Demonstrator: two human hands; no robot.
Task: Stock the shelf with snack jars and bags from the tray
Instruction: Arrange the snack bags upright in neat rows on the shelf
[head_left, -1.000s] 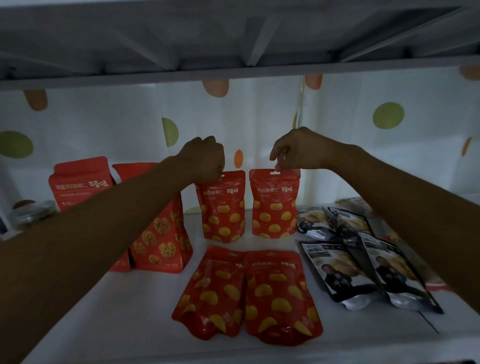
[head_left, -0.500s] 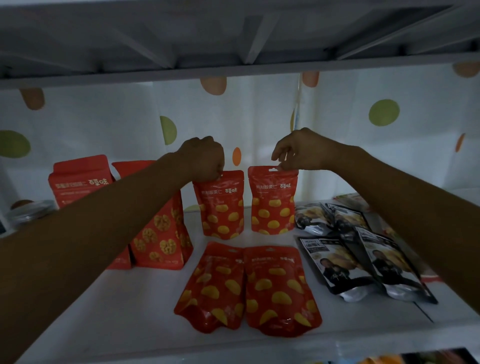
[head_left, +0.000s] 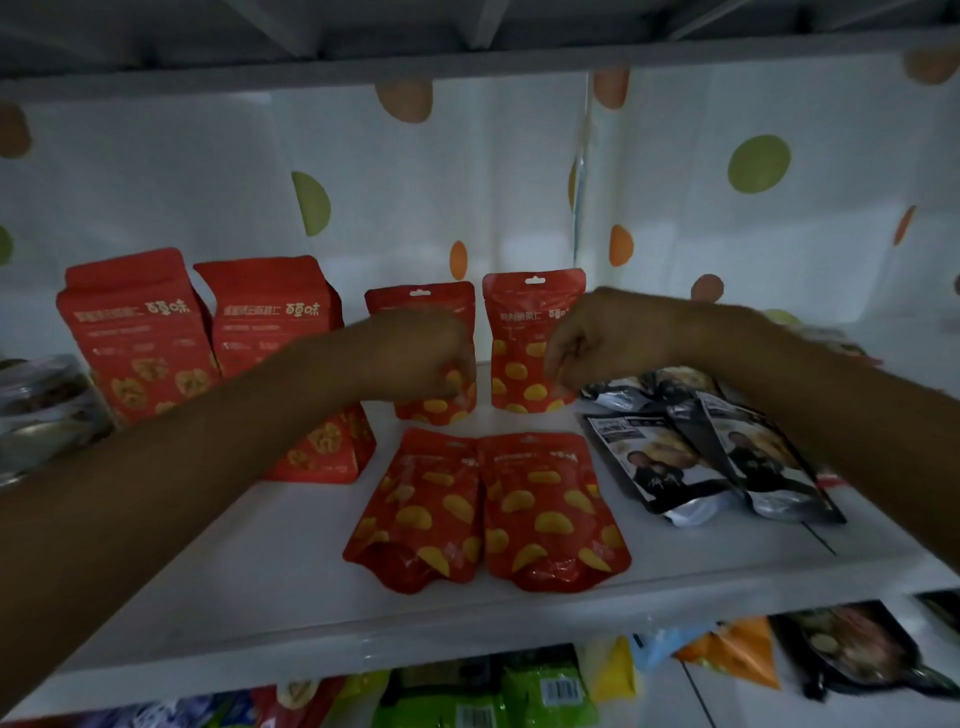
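Observation:
Two small red snack bags with yellow kernels stand upright at the back of the white shelf (head_left: 249, 571), the left bag (head_left: 421, 299) and the right bag (head_left: 519, 322) side by side. My left hand (head_left: 423, 358) hovers in front of the left bag's lower half, fingers loosely curled, holding nothing. In front of the right bag's right edge, my right hand (head_left: 602, 340) is also loosely curled and empty. Both hands are motion-blurred. Two more matching red bags (head_left: 488, 514) lie flat in front.
Two tall red bags (head_left: 135, 332) (head_left: 270, 317) stand at the left, a clear jar (head_left: 41, 405) beyond them. Black and silver bags (head_left: 696, 462) lie at the right. The shelf board above (head_left: 467, 57) hangs low. Assorted bags (head_left: 493, 696) fill the shelf below.
Both hands have let go of the tops of the two upright red bags and dropped lower and toward me. The bags stay standing. The view has tilted down, showing the lower shelf.

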